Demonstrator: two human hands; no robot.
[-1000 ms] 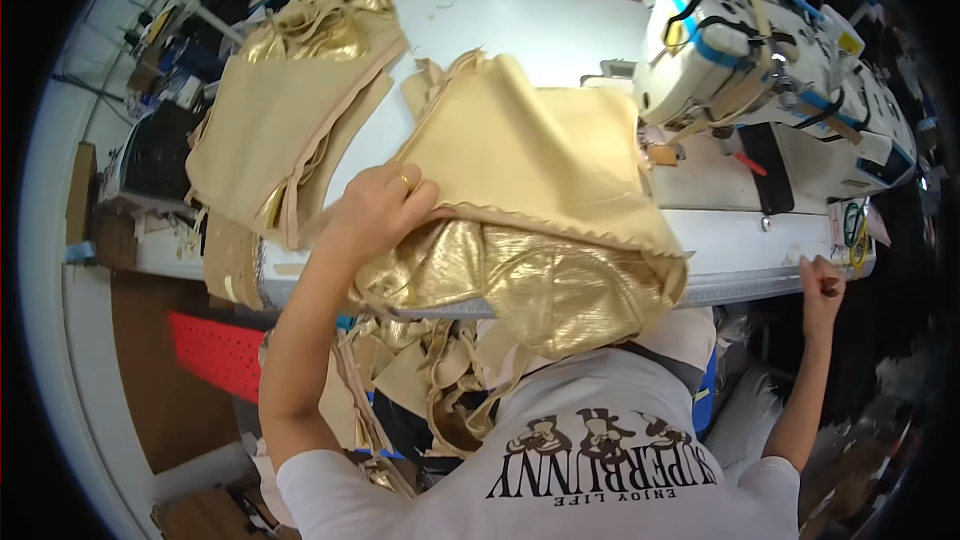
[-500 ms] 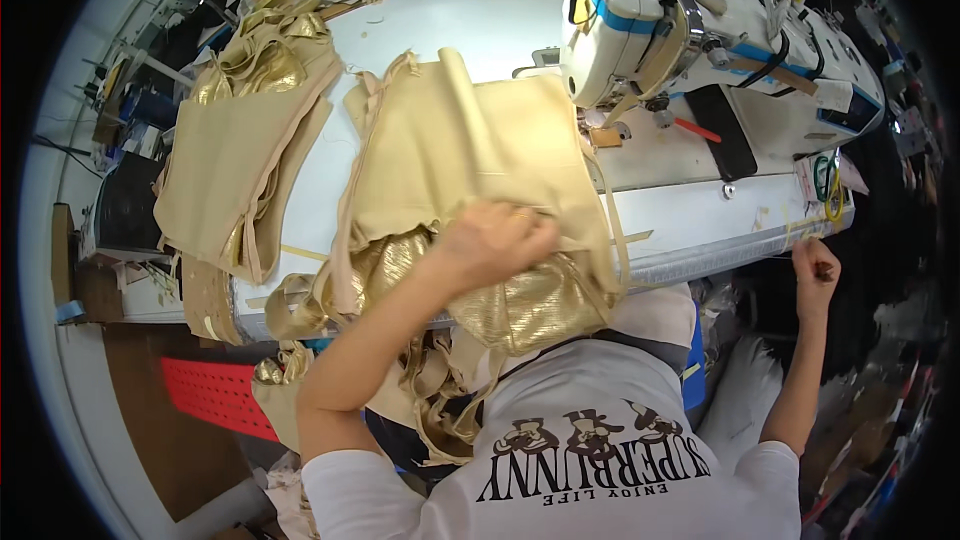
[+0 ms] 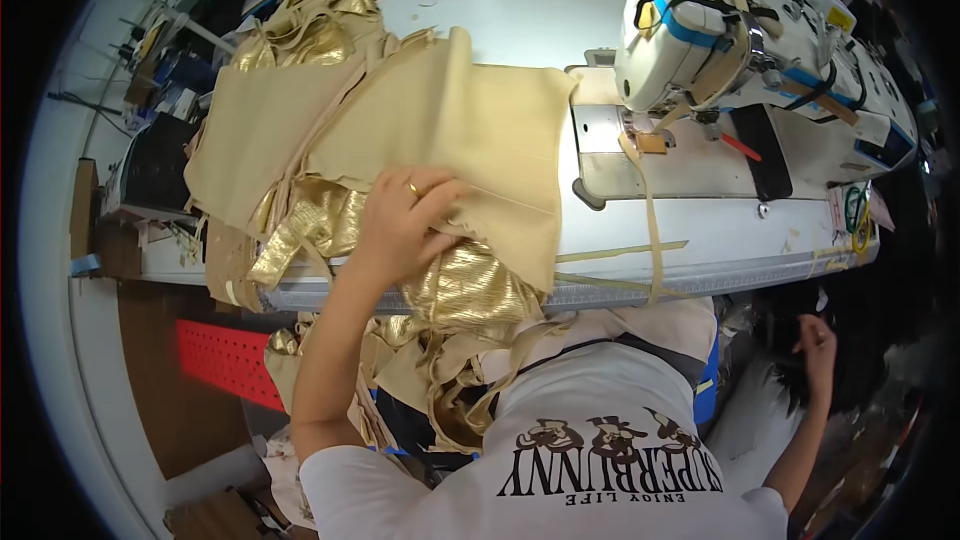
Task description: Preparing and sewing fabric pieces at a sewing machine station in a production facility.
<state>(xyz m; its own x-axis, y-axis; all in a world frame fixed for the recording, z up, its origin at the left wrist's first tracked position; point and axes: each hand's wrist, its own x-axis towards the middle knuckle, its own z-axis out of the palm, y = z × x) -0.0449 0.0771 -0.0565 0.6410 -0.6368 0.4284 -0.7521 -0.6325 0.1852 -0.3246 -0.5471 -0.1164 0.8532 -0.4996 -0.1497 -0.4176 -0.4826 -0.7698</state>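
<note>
Lying mid-frame, the beige-and-gold fabric piece point(image 3: 490, 130) sits clear of the sewing machine point(image 3: 672, 60), its stitching seemingly done, its smoothing perhaps not; the left hand point(image 3: 402, 215) curls over it, grip unclear; the right hand point(image 3: 818, 342), lower right, has loosely parted fingers.

The white desk point(image 3: 605, 225) has a ruled strip point(image 3: 640, 292) along its near edge. A stack of beige and gold fabric point(image 3: 270, 115) lies at the left; a beige and gold piece point(image 3: 510, 125) lies in the middle, its gold part overhanging the near edge. A white sewing machine point(image 3: 665, 55) stands at the right. Near it lies a narrow flat strip point(image 3: 625, 251).
</note>
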